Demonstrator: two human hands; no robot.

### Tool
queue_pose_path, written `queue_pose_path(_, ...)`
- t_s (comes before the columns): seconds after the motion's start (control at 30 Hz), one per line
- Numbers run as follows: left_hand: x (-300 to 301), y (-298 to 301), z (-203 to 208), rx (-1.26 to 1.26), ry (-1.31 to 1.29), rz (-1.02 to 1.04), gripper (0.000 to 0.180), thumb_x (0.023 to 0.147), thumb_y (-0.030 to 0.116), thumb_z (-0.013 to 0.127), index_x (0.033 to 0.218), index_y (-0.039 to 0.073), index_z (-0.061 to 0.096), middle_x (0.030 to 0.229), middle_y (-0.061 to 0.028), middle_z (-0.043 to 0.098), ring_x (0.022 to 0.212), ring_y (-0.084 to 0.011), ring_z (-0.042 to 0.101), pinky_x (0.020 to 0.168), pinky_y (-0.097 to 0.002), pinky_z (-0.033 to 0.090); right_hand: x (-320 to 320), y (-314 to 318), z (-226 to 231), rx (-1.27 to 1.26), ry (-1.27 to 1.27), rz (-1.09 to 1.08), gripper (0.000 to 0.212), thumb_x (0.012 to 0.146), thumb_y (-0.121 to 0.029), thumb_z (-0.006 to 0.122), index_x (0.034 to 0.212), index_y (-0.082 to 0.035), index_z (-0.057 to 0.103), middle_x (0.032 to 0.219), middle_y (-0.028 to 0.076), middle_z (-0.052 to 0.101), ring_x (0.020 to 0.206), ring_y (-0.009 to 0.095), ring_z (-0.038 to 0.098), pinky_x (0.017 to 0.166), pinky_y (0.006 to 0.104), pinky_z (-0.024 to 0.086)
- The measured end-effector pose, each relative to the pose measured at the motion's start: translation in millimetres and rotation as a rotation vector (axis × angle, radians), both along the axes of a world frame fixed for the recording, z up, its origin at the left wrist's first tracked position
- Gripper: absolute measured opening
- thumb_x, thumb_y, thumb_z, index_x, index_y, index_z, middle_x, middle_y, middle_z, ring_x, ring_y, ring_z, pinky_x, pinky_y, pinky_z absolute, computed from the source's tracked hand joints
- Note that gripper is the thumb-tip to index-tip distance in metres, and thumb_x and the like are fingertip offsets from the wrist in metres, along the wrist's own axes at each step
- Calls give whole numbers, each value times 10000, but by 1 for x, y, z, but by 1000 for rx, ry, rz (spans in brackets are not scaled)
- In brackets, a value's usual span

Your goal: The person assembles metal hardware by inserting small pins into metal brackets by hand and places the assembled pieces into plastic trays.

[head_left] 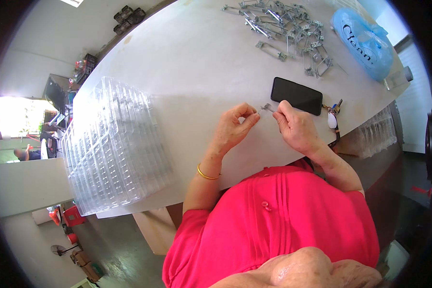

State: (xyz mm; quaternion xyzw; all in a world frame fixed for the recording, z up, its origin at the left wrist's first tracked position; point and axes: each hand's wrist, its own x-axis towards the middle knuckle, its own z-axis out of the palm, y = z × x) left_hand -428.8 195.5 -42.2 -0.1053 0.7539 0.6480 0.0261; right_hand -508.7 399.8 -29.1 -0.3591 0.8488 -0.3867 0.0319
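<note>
Left: stacked clear trays (115, 149), blocking.
Far side: heaped metal parts (297, 33); blue bag (362, 45) at right.
Beyond right hand (297, 128): black phone (296, 96), keys (338, 106) beside.
Open lane: bare tabletop (192, 72) between trays and metal parts.

Near the middle of the frame, the fingers (282, 114) of the right hand (300, 130) pinch a small metal piece (268, 107) above a pale desk (192, 62). Just left of it, the left hand (231, 129) brings thumb and forefinger together; whether they grip anything is too small to tell. A gold bracelet (209, 177) circles the left wrist. Right of centre lies a black phone (296, 96), with keys (338, 106) near its right end. Loose metal parts (293, 30) heap at the top of the frame, a blue plastic bag (357, 41) stands at upper right, and clear plastic trays (113, 149) fill the left.
</note>
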Motion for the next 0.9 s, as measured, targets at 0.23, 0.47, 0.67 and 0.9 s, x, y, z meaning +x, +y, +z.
queue_pose_path(0.23, -2, 8, -3, -472, 226, 157, 143, 913, 97, 713, 864, 8, 612, 861, -75, 681, 748, -199, 621, 687, -356, 500, 14, 0, -12, -46, -377, 54, 169, 979, -188, 620, 928, -47, 541, 700, 203, 608, 683, 429, 625, 602, 500, 458)
queue_pose_path(0.47, 8, 4, -15, -1012, 242, 78, 131, 911, 107, 698, 907, 5, 616, 950, -154, 651, 819, -313, 621, 705, -376, 492, 15, 8, -34, -3, -258, 172, 166, 981, -218, 616, 955, -61, 569, 741, 187, 637, 691, 427, 628, 613, 492, 466)
queue_pose_path(0.67, 29, -21, -2, -809, 229, 441, 87, 953, 88, 652, 998, 15, 668, 911, -146, 659, 814, -283, 634, 740, -373, 504, 6, 22, -38, -37, -432, 226, 167, 980, -204, 623, 940, -49, 576, 733, 176, 644, 672, 401, 636, 612, 464, 474)
queue_pose_path(0.9, 30, -5, -6, -687, 90, 325, 118, 934, 113, 676, 974, 3, 669, 881, -158, 658, 799, -292, 662, 708, -410, 519, -4, 11, -41, -75, -412, 278, 180, 992, -198, 619, 919, -39, 574, 658, 145, 621, 592, 335, 624, 574, 413, 469)
